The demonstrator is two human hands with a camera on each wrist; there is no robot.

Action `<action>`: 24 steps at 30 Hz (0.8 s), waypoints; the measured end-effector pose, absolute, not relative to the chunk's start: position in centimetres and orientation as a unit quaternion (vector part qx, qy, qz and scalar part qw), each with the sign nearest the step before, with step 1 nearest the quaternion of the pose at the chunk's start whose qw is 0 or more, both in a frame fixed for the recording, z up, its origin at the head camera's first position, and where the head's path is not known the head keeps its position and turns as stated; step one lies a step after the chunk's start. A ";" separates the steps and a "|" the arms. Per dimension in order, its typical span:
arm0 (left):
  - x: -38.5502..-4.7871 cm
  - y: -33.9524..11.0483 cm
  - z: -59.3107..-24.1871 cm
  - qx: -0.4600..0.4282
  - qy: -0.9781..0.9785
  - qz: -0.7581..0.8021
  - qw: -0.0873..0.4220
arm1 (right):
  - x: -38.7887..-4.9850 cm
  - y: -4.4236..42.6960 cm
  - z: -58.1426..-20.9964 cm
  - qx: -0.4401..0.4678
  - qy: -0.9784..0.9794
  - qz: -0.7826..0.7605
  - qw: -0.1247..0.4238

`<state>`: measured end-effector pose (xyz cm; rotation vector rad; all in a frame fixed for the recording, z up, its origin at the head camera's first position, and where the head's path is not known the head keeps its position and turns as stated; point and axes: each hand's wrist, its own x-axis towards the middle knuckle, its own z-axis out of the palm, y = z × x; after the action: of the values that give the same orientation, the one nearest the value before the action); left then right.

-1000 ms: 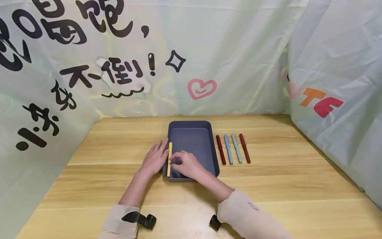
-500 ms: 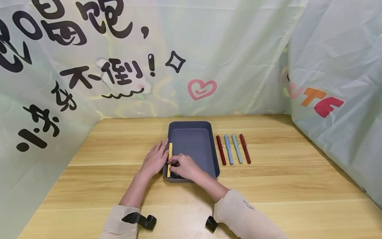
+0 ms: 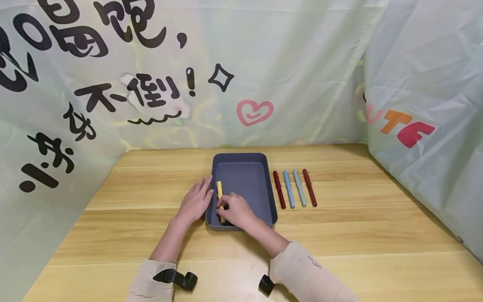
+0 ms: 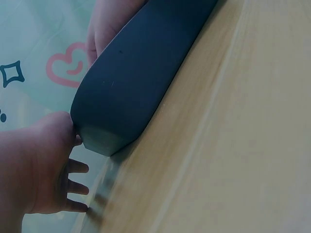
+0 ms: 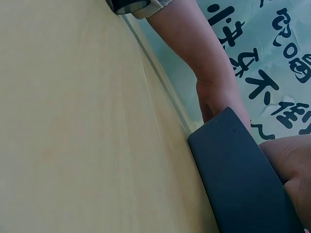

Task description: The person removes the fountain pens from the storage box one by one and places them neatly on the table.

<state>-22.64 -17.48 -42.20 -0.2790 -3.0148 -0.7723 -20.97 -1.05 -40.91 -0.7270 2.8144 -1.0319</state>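
Observation:
A dark blue-grey tray (image 3: 245, 176) stands on the table, and a yellow pen (image 3: 219, 189) is inside it near the left wall. My right hand (image 3: 235, 209) pinches the pen around its middle, so part of it is hidden by the fingers. My left hand (image 3: 195, 201) rests with straight fingers against the tray's left side. In the left wrist view, that hand (image 4: 43, 165) touches the tray's outer wall (image 4: 131, 73). The right wrist view shows the right hand (image 5: 291, 160) behind the tray wall (image 5: 238, 179); its fingertips and the pen are hidden there.
Right of the tray, a dark red pen (image 3: 279, 189), a blue pen (image 3: 289, 188), a pale green pen (image 3: 299, 188) and another dark red pen (image 3: 310, 188) lie side by side on the wooden table (image 3: 358, 226). Printed fabric (image 3: 302, 84) hangs behind and at both sides.
The yellow pen has shifted right, away from the tray's left wall, and turned so its clip shows on the left. My right hand has moved slightly with it. My left hand has stayed in place.

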 end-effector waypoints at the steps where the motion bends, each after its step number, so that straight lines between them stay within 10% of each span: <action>1: -22.6 -17.5 -42.2 -0.090 -0.965 -0.246 0.009 | -21.0 -1.1 -40.9 -0.233 0.914 -0.332 0.029; 24: -22.6 -17.5 -42.2 -0.087 -0.963 -0.253 0.004 | -21.0 -0.7 -40.7 -0.194 0.933 -0.304 -0.009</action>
<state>-22.61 -17.49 -42.20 -0.2722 -3.0190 -0.7935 -20.98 -0.73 -40.72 -0.6137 2.9479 -0.9594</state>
